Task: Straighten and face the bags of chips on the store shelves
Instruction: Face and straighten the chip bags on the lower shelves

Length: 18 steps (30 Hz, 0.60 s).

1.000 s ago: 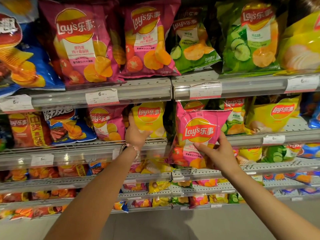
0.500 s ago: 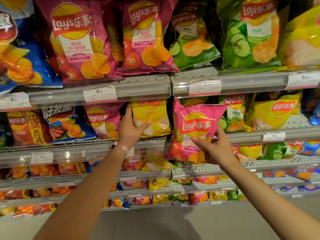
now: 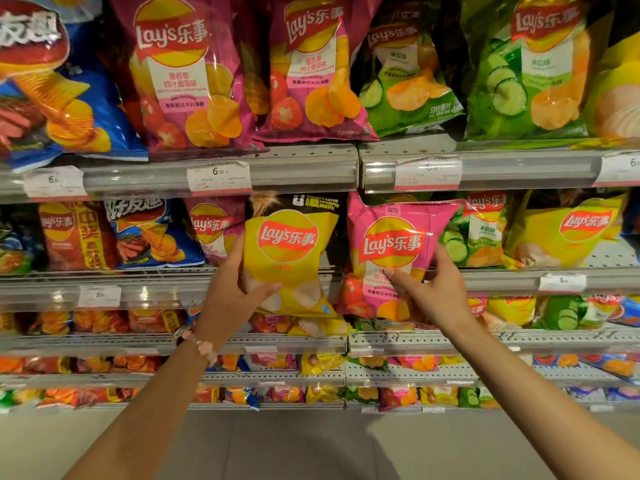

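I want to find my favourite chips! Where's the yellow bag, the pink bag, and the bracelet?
yellow bag (image 3: 289, 258): head view, on its front, just below the logo.
pink bag (image 3: 391, 249): head view, on its red logo.
bracelet (image 3: 197, 342): head view, on the beads at the left wrist.

A shop aisle: tiered metal shelves (image 3: 304, 161) stocked with chip bags (image 3: 183, 74), price labels (image 3: 218, 176) along their edges.

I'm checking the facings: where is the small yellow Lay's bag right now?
In the head view, the yellow Lay's bag is centre-left at the second shelf, held by the left hand, just left of the pink Lay's bag.
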Motion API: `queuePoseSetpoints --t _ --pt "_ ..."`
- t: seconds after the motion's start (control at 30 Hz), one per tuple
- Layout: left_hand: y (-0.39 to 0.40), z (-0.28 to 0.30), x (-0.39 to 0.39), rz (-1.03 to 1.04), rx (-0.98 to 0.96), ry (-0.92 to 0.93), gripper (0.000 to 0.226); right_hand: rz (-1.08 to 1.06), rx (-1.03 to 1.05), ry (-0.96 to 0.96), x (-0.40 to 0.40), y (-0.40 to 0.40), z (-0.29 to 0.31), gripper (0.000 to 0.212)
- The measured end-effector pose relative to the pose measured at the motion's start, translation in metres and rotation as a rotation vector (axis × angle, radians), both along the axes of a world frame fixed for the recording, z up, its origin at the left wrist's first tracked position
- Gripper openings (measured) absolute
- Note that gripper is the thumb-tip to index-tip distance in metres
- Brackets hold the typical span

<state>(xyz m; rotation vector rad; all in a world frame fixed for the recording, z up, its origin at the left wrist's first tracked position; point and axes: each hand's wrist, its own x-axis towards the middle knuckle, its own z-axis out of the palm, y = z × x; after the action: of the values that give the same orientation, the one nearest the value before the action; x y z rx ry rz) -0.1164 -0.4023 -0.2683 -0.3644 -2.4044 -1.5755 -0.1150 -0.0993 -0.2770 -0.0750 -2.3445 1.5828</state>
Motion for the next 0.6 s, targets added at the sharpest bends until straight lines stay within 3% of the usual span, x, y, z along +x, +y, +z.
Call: queuePoseSetpoints --t 0.3,0.5,0.6 --pt "-0.052 -0.021 0.046 0.197 -0.014 0.022 0.082 0.085 0.127 0.044 -0.018 -0.053 0.008 0.055" --pt "-0.072 -0.022 0.057 0.255 -0.024 0.022 0.079 0.066 0.130 -0.009 -0.056 -0.084 0.019 0.078" --pt "-0.077 -0.022 0.059 0.262 -0.027 0.011 0.081 0.051 0.100 -0.042 -0.076 -0.097 0.025 0.077"
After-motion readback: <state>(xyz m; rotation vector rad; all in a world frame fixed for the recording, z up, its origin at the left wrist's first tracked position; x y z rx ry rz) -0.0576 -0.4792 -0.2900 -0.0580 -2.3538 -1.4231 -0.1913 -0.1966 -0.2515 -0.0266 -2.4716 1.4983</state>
